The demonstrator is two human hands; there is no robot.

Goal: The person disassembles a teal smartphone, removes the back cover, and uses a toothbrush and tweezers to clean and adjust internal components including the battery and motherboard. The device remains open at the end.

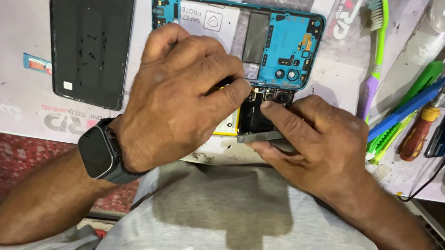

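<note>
Your table (pixel 7 106) is covered with a pale printed mat, and the biggest loose piece on it is the black back cover (pixel 88 31), lying flat toward the far left, well apart from where you're working. Next to it, at the middle of the far edge, sits the teal phone frame (pixel 290 43) with its camera holes facing up. The opened phone (pixel 257 115) is right at the near edge, in the middle, just touching the teal frame's near side, mostly buried under your hands. You can see a bit of the yellow battery (pixel 227 128) poking out.

Your left hand (pixel 181 98), smartwatch (pixel 99 153) on the wrist, is curled down over the phone, pinning it, fingers bent, something dark under the fingertips that I can't make out. Your right hand (pixel 310 143) is clenched around a flat metal tool (pixel 260 137), thumb pressing on top, its tip against the phone's near side.

Off by the right edge: a green toothbrush (pixel 378 42), a blue pry tool (pixel 433 90), and a red-handled screwdriver (pixel 420 131).
</note>
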